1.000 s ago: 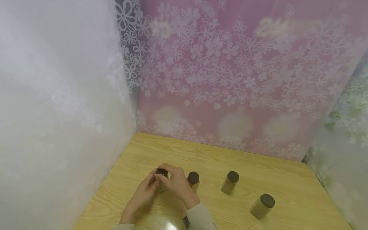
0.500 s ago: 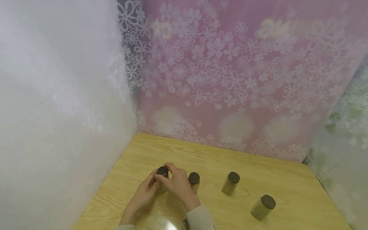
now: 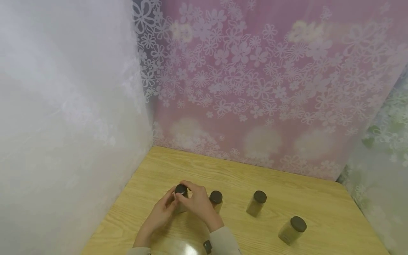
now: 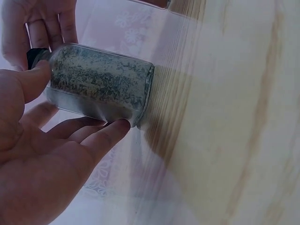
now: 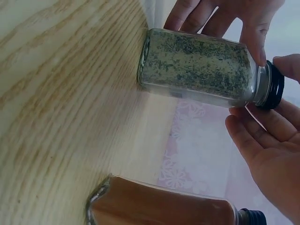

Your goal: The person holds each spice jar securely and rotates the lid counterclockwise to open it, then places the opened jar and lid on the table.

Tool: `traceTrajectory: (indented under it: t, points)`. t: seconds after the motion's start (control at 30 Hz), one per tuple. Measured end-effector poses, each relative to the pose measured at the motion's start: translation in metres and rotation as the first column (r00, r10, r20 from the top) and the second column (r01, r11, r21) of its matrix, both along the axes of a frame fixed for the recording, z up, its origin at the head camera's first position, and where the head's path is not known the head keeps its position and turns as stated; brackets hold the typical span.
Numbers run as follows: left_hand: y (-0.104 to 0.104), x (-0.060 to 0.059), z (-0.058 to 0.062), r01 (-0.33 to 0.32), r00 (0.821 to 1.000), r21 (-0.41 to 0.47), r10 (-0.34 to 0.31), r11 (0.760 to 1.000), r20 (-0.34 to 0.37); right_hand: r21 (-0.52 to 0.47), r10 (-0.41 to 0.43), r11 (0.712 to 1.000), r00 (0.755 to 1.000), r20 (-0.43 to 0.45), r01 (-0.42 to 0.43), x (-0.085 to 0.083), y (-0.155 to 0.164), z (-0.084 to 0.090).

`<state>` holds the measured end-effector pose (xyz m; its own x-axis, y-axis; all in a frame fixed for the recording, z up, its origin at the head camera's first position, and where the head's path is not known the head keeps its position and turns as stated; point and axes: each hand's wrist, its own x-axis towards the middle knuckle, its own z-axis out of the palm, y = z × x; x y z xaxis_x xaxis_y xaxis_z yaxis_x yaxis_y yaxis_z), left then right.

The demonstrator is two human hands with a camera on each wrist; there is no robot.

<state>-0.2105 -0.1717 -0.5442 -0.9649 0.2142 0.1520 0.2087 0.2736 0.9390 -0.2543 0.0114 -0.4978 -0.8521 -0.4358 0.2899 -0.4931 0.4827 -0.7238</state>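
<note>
A square glass jar [image 5: 194,68] of green dried herb flakes stands upright on the table, its black lid [image 3: 181,190] facing up. My left hand [image 3: 158,214] grips the jar's body, thumb near the neck on one side and fingers along the other, as the left wrist view shows. With thumb and fingertips my right hand [image 3: 200,202] holds the rim of the lid. The lid sits on the jar's neck in the right wrist view. Close to the right hand stands a second jar [image 5: 159,206] of reddish-brown powder with a black lid, partly hidden by that hand in the head view.
Two more black-lidded jars stand farther right, one toward the back [image 3: 256,204] and one nearer the front [image 3: 291,231]. The wood-grain table [image 3: 236,170] is bordered by a white curtain [image 3: 73,106] at left and a pink flowered curtain [image 3: 255,88] behind.
My right fingers have shifted around the lid, uncovering more of its top than a second ago. The left hand keeps its hold on the jar. The whole head view has drifted slightly.
</note>
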Motion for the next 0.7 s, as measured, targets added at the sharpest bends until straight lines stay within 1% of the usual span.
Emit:
traceTrajectory:
  t: [0.07, 0.17, 0.27, 0.37, 0.53, 0.7]
  points:
    - [0.000, 0.000, 0.000, -0.002, 1.000, 0.006, 0.002, 1.000, 0.006, -0.020, -0.002, 1.000, 1.000, 0.025, 0.002, 0.000, 0.001, -0.002]
    - [0.000, 0.002, 0.002, -0.002, 1.000, 0.020, 0.002, 1.000, 0.009, -0.092, -0.005, 0.996, 0.997, 0.079, 0.012, 0.000, 0.002, -0.005]
    - [0.001, 0.002, 0.002, -0.012, 1.000, 0.024, 0.011, 1.000, 0.012, -0.180, 0.003, 0.983, 0.992, 0.129, 0.021, 0.000, 0.002, -0.009]
    - [0.002, 0.002, 0.002, -0.032, 0.999, 0.027, 0.032, 0.999, 0.026, -0.248, 0.021, 0.969, 0.989, 0.147, 0.016, 0.000, 0.002, -0.013]
    - [0.003, 0.002, 0.002, -0.054, 0.997, 0.026, 0.053, 0.998, 0.053, -0.309, 0.036, 0.951, 0.981, 0.190, 0.025, 0.001, 0.004, -0.017]
    - [0.004, 0.002, 0.002, -0.060, 0.997, 0.030, 0.059, 0.998, 0.043, -0.379, 0.087, 0.925, 0.970, 0.227, 0.005, 0.001, 0.006, -0.021]
